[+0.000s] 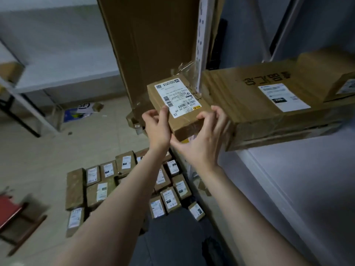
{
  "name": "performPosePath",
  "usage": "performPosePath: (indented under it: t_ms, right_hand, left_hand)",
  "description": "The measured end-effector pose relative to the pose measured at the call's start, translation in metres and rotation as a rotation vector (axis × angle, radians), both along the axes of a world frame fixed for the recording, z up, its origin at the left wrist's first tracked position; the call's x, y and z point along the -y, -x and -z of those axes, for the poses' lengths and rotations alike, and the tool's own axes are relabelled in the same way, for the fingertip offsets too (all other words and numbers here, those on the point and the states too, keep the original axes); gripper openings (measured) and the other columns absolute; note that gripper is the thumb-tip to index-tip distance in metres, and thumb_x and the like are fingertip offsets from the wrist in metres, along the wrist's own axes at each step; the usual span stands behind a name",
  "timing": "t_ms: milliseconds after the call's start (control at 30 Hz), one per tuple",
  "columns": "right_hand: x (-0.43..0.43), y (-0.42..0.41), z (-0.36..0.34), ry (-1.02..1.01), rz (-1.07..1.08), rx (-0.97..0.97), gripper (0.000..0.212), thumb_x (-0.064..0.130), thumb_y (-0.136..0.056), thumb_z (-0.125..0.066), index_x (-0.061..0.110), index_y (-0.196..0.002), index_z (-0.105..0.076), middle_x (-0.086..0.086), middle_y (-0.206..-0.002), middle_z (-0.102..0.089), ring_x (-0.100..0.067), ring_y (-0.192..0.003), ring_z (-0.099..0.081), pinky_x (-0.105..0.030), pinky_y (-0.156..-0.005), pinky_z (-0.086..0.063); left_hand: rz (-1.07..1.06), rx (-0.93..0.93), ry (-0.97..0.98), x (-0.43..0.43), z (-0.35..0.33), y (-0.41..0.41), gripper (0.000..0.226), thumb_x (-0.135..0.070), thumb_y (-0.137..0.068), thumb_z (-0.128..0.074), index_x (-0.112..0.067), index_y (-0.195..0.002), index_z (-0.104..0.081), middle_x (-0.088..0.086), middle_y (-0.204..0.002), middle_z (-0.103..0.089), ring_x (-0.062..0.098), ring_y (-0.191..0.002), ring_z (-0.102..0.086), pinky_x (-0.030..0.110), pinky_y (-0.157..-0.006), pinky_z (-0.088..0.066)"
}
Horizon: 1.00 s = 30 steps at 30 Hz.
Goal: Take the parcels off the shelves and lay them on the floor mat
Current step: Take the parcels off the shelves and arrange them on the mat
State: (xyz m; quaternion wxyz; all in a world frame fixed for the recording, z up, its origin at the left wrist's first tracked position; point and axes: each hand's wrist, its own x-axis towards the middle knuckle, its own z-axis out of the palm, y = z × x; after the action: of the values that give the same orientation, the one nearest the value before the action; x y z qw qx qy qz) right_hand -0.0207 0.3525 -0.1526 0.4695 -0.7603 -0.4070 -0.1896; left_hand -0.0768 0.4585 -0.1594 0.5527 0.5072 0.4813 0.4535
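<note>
Both bare forearms stretch forward and up from the bottom edge of the head view, wrists close together. The left hand (pixel 158 129) grips the small cardboard parcel (pixel 189 121) at its near left edge. Its thumb presses on top beside the white shipping label (pixel 177 97), and the other fingers curl alongside. The right hand (pixel 203 141) clasps the near right corner, fingers hooked over the top and thumb underneath. The parcel is tilted and held in the air just beside the left end of a long flat carton (pixel 249 104), which overhangs the shelf's front edge. Whether the two touch I cannot tell. The shelf board itself is hidden beneath that carton. Down below, many labelled parcels (pixel 96 192) lie in rows on the floor. The mat under them is hard to make out.
</note>
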Motion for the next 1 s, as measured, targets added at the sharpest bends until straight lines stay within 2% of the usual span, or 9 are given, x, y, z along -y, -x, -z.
performPosePath:
  t_ms: [133, 233, 333, 433, 500, 633, 800, 1000]
  right_hand:
    - [-0.01, 0.043, 0.058, 0.044, -0.119, -0.05, 0.071, 0.049, -0.056, -0.08, 0.003, -0.104, -0.054, -0.02, -0.13, -0.045, -0.036, -0.12, -0.043, -0.04, -0.094, -0.046]
    - [-0.007, 0.081, 0.124, 0.117, -0.187, -0.089, 0.073, 0.054, -0.057, -0.078, 0.007, -0.106, -0.05, -0.016, -0.133, -0.042, -0.031, -0.122, -0.041, -0.042, -0.092, -0.05]
    - [0.016, 0.124, 0.198, 0.19, -0.229, -0.129, 0.076, 0.055, -0.057, -0.078, 0.005, -0.107, -0.051, -0.017, -0.133, -0.042, -0.032, -0.124, -0.041, -0.04, -0.093, -0.049]
    - [0.058, 0.174, 0.26, 0.271, -0.29, -0.249, 0.079, 0.053, -0.055, -0.078, 0.003, -0.111, -0.051, -0.018, -0.136, -0.039, -0.036, -0.127, -0.04, -0.046, -0.096, -0.049]
    - [0.085, 0.202, 0.287, 0.335, -0.338, -0.303, 0.082, 0.051, -0.055, -0.077, 0.001, -0.115, -0.05, -0.02, -0.137, -0.038, -0.039, -0.127, -0.039, -0.052, -0.099, -0.046]
    - [0.125, 0.233, 0.312, 0.395, -0.371, -0.36, 0.089, 0.04, -0.053, -0.089, 0.001, -0.121, -0.048, -0.019, -0.137, -0.04, -0.037, -0.127, -0.039, -0.051, -0.103, -0.043]
    - [0.172, 0.234, 0.325, 0.446, -0.339, -0.357, 0.095, 0.044, -0.052, -0.088, 0.0, -0.126, -0.048, -0.017, -0.131, -0.047, -0.037, -0.122, -0.044, -0.049, -0.103, -0.041]
    - [0.223, 0.218, 0.353, 0.476, -0.292, -0.518, 0.104, 0.046, -0.054, -0.089, 0.016, -0.138, -0.037, -0.005, -0.136, -0.043, -0.024, -0.124, -0.044, -0.03, -0.095, -0.042]
  left_hand:
    - [-0.023, -0.018, 0.06, -0.001, 0.055, 0.056, 0.044, -0.042, -0.094, -0.055, -0.011, -0.121, -0.04, -0.001, -0.101, -0.061, 0.007, -0.091, -0.062, 0.022, -0.073, -0.049]
    - [-0.077, -0.099, 0.111, 0.009, 0.117, 0.102, 0.043, -0.041, -0.096, -0.053, -0.011, -0.124, -0.041, -0.006, -0.1, -0.059, 0.001, -0.086, -0.059, 0.01, -0.06, -0.045]
    - [-0.089, -0.147, 0.174, 0.038, 0.187, 0.155, 0.048, -0.043, -0.093, -0.054, -0.01, -0.124, -0.04, -0.001, -0.107, -0.063, 0.006, -0.09, -0.062, 0.021, -0.068, -0.048]
    - [-0.114, -0.209, 0.279, 0.082, 0.245, 0.211, 0.053, -0.046, -0.088, -0.058, -0.01, -0.123, -0.04, 0.008, -0.114, -0.064, 0.025, -0.102, -0.065, 0.045, -0.09, -0.053]
    - [-0.13, -0.248, 0.348, 0.11, 0.269, 0.243, 0.048, -0.041, -0.092, -0.059, -0.009, -0.121, -0.039, 0.015, -0.119, -0.062, 0.034, -0.106, -0.063, 0.052, -0.096, -0.05]
    - [-0.143, -0.31, 0.369, 0.149, 0.293, 0.277, 0.041, -0.037, -0.094, -0.059, -0.011, -0.117, -0.038, 0.013, -0.117, -0.061, 0.029, -0.105, -0.062, 0.049, -0.096, -0.05]
    - [-0.103, -0.33, 0.373, 0.192, 0.306, 0.28, 0.043, -0.032, -0.096, -0.059, -0.007, -0.122, -0.035, 0.016, -0.123, -0.059, 0.03, -0.11, -0.061, 0.047, -0.098, -0.05]
    - [0.014, -0.283, 0.38, 0.233, 0.326, 0.265, 0.048, -0.029, -0.097, -0.059, -0.007, -0.128, -0.03, 0.014, -0.127, -0.057, 0.026, -0.108, -0.061, 0.047, -0.096, -0.051]
